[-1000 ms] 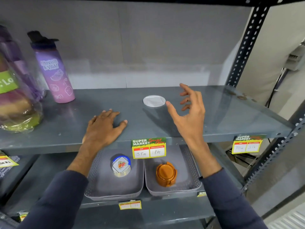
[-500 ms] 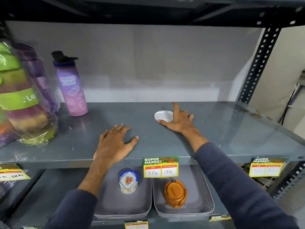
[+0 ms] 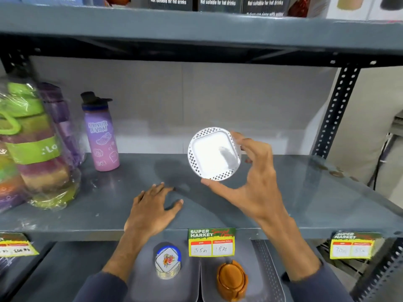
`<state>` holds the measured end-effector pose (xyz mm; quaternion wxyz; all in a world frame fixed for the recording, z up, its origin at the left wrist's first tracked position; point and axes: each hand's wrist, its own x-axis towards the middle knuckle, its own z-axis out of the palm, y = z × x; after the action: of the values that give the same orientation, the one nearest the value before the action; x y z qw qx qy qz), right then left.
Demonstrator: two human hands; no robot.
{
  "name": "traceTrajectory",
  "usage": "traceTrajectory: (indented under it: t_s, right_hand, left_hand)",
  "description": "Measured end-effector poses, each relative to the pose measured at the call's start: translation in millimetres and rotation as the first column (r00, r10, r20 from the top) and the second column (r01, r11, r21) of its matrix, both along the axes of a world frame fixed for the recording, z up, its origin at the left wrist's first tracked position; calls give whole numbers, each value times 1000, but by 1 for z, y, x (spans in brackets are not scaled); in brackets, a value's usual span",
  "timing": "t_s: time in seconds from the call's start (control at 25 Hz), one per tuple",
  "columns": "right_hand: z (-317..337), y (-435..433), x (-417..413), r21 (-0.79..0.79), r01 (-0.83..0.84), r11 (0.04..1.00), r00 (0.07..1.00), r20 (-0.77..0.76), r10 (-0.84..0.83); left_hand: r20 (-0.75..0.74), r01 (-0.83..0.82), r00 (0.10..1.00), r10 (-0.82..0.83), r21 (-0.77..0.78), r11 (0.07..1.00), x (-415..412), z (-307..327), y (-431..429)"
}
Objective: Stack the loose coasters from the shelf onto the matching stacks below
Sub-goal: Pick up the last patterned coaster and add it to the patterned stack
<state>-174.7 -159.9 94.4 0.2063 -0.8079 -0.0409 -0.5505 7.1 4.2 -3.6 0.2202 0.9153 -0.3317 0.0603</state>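
A round white coaster with a lattice rim is held up above the grey shelf, tilted so its plain face points at me. My right hand grips it by the edge between thumb and fingers. My left hand lies flat on the shelf near its front edge, holding nothing. On the level below, a stack of white coasters with a flower print and blue rim sits in the left grey tray. An orange-brown coaster stack sits in the right tray.
A purple water bottle and a wrapped bundle of coloured bottles stand on the shelf's left. Price tags hang on the front lip. A perforated upright post stands at right, and boxed goods sit on the shelf above.
My right hand reached the white coaster lying on the shelf, took hold of it and lifted it up, turning its face toward me. The left hand stayed flat on the shelf.
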Motion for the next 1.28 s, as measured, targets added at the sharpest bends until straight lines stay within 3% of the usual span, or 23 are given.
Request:
traceTrajectory:
  t_s: [0.08, 0.16, 0.24, 0.28, 0.32, 0.36, 0.4, 0.44, 0.48, 0.52, 0.56, 0.8, 0.92, 1.04, 1.28]
  right_hand:
    - [18, 20, -25, -138, -4, 990, 986, 162, 26]
    - [26, 26, -37, -127, -12, 992, 978, 206, 38]
    - [25, 25, -37, 90, -116, 989, 981, 169, 100]
    - [22, 26, -36, 283, -239, 929, 966, 164, 199]
    - [19, 28, -34, 511, -413, 754, 910, 213, 354]
    - [16, 29, -34, 693, -575, 434, 788, 327, 522]
    - [13, 30, -33, 764, -643, 42, 607, 476, 637]
    - [10, 33, -34, 744, -605, -284, 425, 604, 674]
    - [6, 36, -34, 695, -526, -491, 291, 689, 663]
    - [4, 39, -34, 651, -459, -605, 205, 740, 641]
    - [1, 41, -32, 632, -424, -648, 164, 758, 632]
    - [-15, 49, -31, 699, -418, -581, 175, 689, 703]
    - [-36, 60, -42, 805, -414, -424, 318, 565, 762]
    - [-72, 75, -54, 901, -277, -334, 483, 431, 762]
    - [-140, 97, -65, 981, 6, -196, 479, 169, 861]
  left_hand:
    - [13, -2, 1000, 2, 5, 1000, 0, 0, -1]
    - [7, -5, 1000, 5, 17, 1000, 1, 0, -2]
    - [-7, -9, 1000, 9, 31, 999, 2, -1, -2]
    - [-7, -8, 1000, 8, 34, 999, 1, -1, -2]
    - [-9, -7, 1000, 7, 35, 999, 1, -1, -1]
    - [-13, -6, 1000, 7, 37, 999, 1, -1, -2]
    - [-16, -8, 1000, 8, 39, 999, 2, -1, -2]
    - [-17, -9, 1000, 10, 40, 999, 2, -1, -2]
    - [-12, -12, 1000, 12, 41, 999, 2, -1, -3]
    - [-7, -12, 1000, 13, 46, 999, 3, -1, -3]
    - [-5, -13, 1000, 13, 55, 998, 3, -1, -3]
    - [-8, -4, 1000, 5, 65, 998, -3, 5, -3]
    - [-22, 1, 1000, 1, 107, 994, -5, 10, -2]
    - [-31, 12, 999, -9, 108, 994, -4, 8, 0]
    - [-4, -16, 1000, 16, 37, 999, -5, 6, -2]
